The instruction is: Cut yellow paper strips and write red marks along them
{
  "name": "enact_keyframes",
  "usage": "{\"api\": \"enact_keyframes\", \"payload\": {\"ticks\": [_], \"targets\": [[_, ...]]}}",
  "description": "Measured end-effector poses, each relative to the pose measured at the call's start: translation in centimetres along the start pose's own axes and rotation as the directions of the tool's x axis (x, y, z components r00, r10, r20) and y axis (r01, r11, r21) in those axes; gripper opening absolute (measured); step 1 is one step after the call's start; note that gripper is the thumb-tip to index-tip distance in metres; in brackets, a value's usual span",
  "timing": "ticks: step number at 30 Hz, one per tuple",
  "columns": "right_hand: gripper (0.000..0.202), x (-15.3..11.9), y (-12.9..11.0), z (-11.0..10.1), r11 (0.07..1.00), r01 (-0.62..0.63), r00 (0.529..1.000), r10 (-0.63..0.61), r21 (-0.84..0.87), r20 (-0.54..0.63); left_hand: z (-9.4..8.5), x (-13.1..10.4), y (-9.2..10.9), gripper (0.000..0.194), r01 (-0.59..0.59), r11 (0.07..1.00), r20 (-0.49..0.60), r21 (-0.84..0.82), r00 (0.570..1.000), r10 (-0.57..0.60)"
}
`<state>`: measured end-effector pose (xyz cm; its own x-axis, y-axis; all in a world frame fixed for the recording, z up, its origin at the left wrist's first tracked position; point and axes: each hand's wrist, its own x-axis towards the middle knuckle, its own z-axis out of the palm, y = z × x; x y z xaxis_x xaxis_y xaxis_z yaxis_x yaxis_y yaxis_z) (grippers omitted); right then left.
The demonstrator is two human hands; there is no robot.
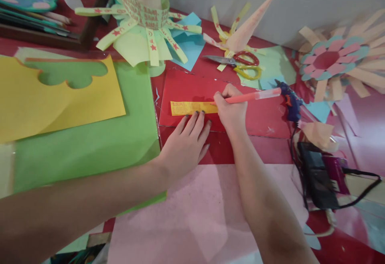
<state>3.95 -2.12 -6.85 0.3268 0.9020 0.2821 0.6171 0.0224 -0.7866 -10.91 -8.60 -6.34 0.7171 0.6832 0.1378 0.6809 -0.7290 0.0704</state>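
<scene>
A narrow yellow paper strip (183,108) with red markings on its left part lies on a red board (258,113). My left hand (186,143) rests flat with fingers stretched out, the fingertips touching the strip's lower edge. In my right hand (232,111) is a red pen (254,96), gripped between thumb and fingers. Its tip meets the strip near the right end, and its back end slants up to the right. The fingers cover the strip's right end.
Scissors (237,62) lie behind the board beside a paper cone (252,25). A green-and-yellow paper craft (147,27) stands at the back. Yellow (75,107) and green sheets (90,155) lie left, a pink sheet (186,224) in front. At right are a glue gun (290,101) and black device (315,175).
</scene>
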Motion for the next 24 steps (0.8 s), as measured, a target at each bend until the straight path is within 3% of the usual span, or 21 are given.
{"api": "enact_keyframes", "payload": {"ticks": [24], "targets": [[0.034,-0.02,0.0,0.01,1.0,0.0,1.0,0.001,0.023,-0.026,-0.07,-0.02,-0.06,0.048,0.01,0.999,0.029,-0.03,1.0,-0.009]]}}
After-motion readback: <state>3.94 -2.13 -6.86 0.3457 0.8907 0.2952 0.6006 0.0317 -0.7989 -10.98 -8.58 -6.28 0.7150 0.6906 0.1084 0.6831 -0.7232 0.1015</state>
